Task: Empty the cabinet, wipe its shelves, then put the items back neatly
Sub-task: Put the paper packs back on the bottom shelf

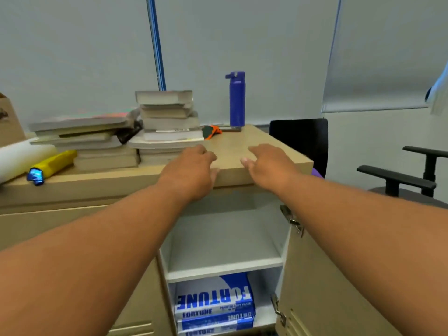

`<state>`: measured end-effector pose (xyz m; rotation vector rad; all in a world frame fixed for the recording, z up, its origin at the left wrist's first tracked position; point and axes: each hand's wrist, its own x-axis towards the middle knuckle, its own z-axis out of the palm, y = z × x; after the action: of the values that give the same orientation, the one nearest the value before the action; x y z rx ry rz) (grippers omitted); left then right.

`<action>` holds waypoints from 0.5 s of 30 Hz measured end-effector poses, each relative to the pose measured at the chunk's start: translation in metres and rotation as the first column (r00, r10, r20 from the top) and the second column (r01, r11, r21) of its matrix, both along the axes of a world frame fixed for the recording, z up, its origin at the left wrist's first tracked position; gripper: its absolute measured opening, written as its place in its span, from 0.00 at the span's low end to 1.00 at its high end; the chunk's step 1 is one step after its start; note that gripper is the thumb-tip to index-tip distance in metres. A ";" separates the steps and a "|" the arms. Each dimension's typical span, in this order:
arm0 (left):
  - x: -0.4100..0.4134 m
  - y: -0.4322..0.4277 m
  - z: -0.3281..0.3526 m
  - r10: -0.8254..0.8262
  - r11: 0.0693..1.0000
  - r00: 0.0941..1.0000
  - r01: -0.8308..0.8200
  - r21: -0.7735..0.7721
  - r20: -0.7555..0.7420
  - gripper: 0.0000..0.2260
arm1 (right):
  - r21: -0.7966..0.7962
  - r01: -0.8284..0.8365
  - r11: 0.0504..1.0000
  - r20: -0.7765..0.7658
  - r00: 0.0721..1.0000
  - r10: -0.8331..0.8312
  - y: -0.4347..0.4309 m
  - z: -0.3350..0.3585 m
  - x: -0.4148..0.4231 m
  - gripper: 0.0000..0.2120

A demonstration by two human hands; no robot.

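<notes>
**Head view: cabinet point(225, 209) open, paper reams point(213, 304) inside**

Your left grip point(191, 170) and right grip point(269, 166) are both loose-fingered and hold nothing. They sit over the front edge of the counter point(242, 141), above the cabinet opening. Reams lie stacked under the white shelf point(225, 270). Door point(315, 287) is swung out to your right. Book stacks point(167, 122) and blue bottle point(237, 99) stand on the counter.

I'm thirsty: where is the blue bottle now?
In the head view, the blue bottle stands upright at the back of the cabinet top, right of the tall book stack.
</notes>
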<state>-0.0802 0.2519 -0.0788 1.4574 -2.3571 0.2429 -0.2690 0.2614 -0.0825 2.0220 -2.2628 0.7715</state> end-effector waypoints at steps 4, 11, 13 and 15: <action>-0.021 -0.073 0.020 0.046 0.989 0.985 -0.068 0.129 0.164 0.17 | 0.277 0.102 0.956 -0.369 0.929 0.008 -0.097 0.028 -0.007 0.20; -0.023 -0.074 0.052 -0.128 0.962 0.941 0.041 0.269 0.315 0.18 | 0.512 0.187 0.838 -0.436 0.897 0.066 -0.122 0.073 0.022 0.15; -0.014 -0.070 0.060 -0.155 0.925 0.955 0.051 0.376 0.252 0.17 | 0.536 0.177 0.826 -0.328 0.945 0.011 -0.108 0.074 0.026 0.17; -0.001 -0.068 0.073 -0.174 0.882 0.960 0.053 0.468 0.218 0.16 | 0.560 0.172 0.810 -0.249 0.968 -0.033 -0.088 0.077 0.029 0.17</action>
<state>-0.0813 0.1844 -0.0062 1.5506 -2.8423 -0.1888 -0.2404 0.1737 -0.0055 2.0095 -2.6495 -0.2018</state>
